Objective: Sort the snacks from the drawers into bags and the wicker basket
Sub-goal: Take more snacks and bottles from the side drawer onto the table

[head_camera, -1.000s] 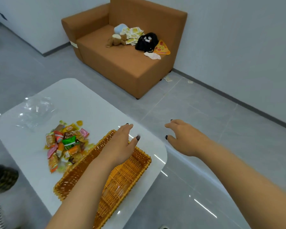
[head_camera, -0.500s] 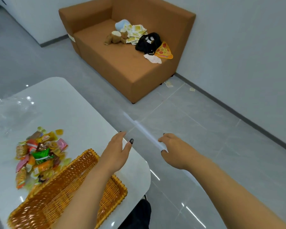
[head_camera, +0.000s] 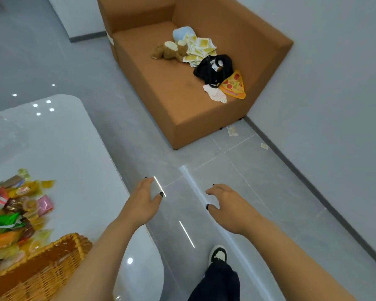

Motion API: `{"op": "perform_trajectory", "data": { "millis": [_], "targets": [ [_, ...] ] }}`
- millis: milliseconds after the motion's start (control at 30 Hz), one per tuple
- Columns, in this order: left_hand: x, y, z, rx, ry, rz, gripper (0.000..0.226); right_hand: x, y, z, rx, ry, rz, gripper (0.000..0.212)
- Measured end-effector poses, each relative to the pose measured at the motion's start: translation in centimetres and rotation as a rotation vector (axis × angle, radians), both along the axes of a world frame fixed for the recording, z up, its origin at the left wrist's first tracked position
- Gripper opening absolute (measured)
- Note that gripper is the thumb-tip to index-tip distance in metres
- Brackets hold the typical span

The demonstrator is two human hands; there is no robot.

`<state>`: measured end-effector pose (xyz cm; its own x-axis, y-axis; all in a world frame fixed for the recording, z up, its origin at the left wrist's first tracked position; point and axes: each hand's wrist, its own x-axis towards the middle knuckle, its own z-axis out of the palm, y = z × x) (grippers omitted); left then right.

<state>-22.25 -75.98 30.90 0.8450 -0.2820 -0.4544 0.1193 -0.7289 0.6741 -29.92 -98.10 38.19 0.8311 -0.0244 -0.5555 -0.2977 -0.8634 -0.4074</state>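
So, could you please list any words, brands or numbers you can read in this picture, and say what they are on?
None can be read.
Snack wrappers on the table: print too blurred.
Yellow-and-white packets on the sofa: too small.
Pizza-slice toy: picture only.

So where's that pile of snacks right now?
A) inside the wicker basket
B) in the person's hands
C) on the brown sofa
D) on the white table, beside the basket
D: the snacks lie loose on the table next to the basket, while both the left hand and the right hand hold nothing.
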Motion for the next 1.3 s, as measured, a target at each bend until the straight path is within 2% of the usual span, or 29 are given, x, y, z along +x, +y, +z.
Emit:
{"op": "perform_trajectory", "data": {
  "millis": [200,300,400,667,900,967,1067,1300],
  "targets": [
    [2.2,-2.8,-4.3,-0.011,0.084,0.295,0.055,8.3,-6.1,-3.9,0.004,0.031,0.19,0.046],
    [2.9,-3.5,-6.7,-0.055,0.146,0.428,0.057,12.4,-6.2,-6.2,-0.011,0.116,0.326,0.047],
    [4.2,-3.5,-8.7,-0.03,0.104,0.473,0.06,16.3,-4.3,-8.5,-0.006,0.151,0.446,0.048],
    [12.3,2.6,-18.1,0.219,-0.044,0.396,0.057,26.5,5.2,-20.0,0.038,0.226,0.669,0.046],
    [18.6,9.5,-30.1,0.563,-0.318,0.023,0.074,32.3,12.5,-33.7,-0.002,0.184,0.815,0.037],
    [19.7,10.4,-32.3,0.588,-0.346,0.05,0.069,33.9,14.2,-36.8,-0.039,0.165,0.904,0.041],
    [20.4,11.4,-35.4,0.541,-0.281,0.125,0.065,36.4,17.1,-40.4,-0.092,0.119,0.991,0.051],
    [20.2,12.7,-38.2,0.505,-0.415,0.157,0.068,38.9,22.3,-46.2,-0.116,0.0,1.268,0.067]
  ]
}}
